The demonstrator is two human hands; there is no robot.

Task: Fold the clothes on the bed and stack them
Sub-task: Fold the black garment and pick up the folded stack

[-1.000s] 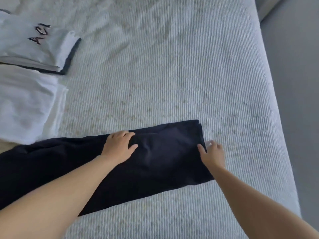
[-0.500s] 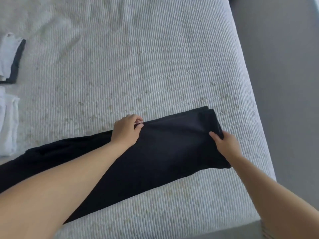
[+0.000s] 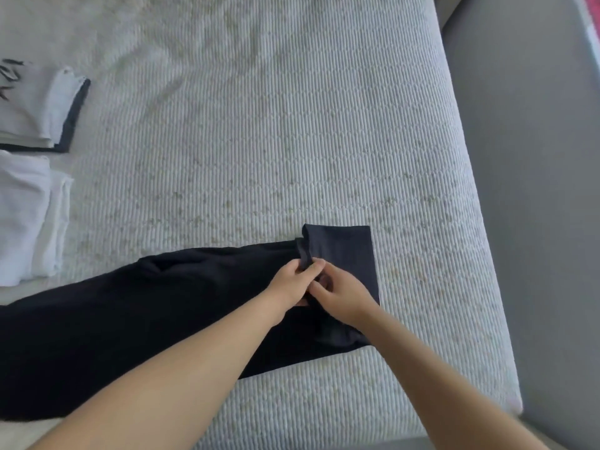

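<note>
Lay stretched across the near part of the ribbed bed (image 3: pixel 292 141), the dark garment (image 3: pixel 146 319), right end partly turned back. Pinched at that turned edge by left hand (image 3: pixel 289 282) and right hand (image 3: pixel 341 295), touching each other. Looked soft, limp, light (likely to sag); best taken by the corners.

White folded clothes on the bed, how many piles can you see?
2, both at the left edge: the lettered white pile with dark trim farther up, and the plain white pile nearer, beside the dark garment. Both are cut off by the frame, so more may be hidden.
</note>
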